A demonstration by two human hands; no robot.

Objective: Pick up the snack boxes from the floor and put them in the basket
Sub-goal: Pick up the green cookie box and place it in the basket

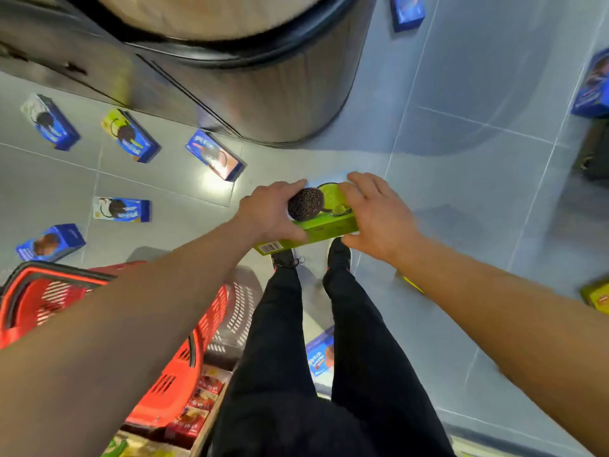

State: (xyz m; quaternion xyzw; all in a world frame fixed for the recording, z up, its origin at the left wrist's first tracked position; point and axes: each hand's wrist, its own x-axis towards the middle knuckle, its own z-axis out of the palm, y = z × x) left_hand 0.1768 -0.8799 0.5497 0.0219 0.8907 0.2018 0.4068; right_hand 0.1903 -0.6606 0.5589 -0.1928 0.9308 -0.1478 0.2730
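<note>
The green snack box point(316, 222) is held off the floor between both hands, above the person's shoes point(311, 257), its long side edge facing the camera and a barcode showing at the left end. The left hand point(268, 214) grips the left end, fingers curled over the top face and the thumb beneath near the barcode. The right hand point(375, 214) holds the right end, fingers spread over the printed top face and the thumb under the lower edge; how firmly these fingers press cannot be told. The red basket point(184, 364) stands on the floor well below and to the left of the left fingers, partly hidden by the left forearm; its interior contents cannot be made out. Other snack boxes lie on the grey tile floor point(461, 159): beyond the left fingers, a blue box point(214, 155) close by, then a yellow-and-blue box point(130, 135) and a white-and-blue box point(49, 122) further left; nearer the basket, a flat white-and-blue box point(120, 209) and a blue box with a brown biscuit point(49, 242). Far beyond the right fingers lie a blue box at the top edge point(407, 9) and another at the right edge point(591, 87). A further blue box point(319, 356) shows between the legs. A rounded metal counter point(263, 94) stands ahead of both hands.
</note>
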